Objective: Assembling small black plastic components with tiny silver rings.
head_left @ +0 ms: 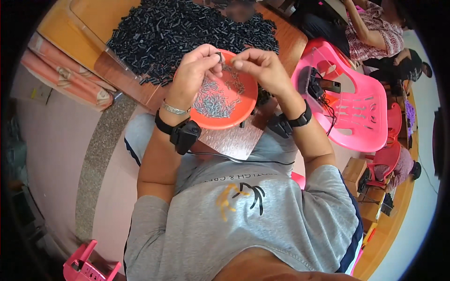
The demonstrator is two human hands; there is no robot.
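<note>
L hand (193, 68) pinches a small dark piece (220, 56) over far side of orange bowl (218, 124), R hand (265, 69) just right, loosely curled, can't tell if holding anything; piece looks light, stiff, prob slippery, best pinched by its sides.

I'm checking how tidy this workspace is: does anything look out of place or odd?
Nothing is plainly damaged. The pink chair at right looks odd: a dark, phone-like device and tangled black cables sit on it, where someone would usually sit.
</note>
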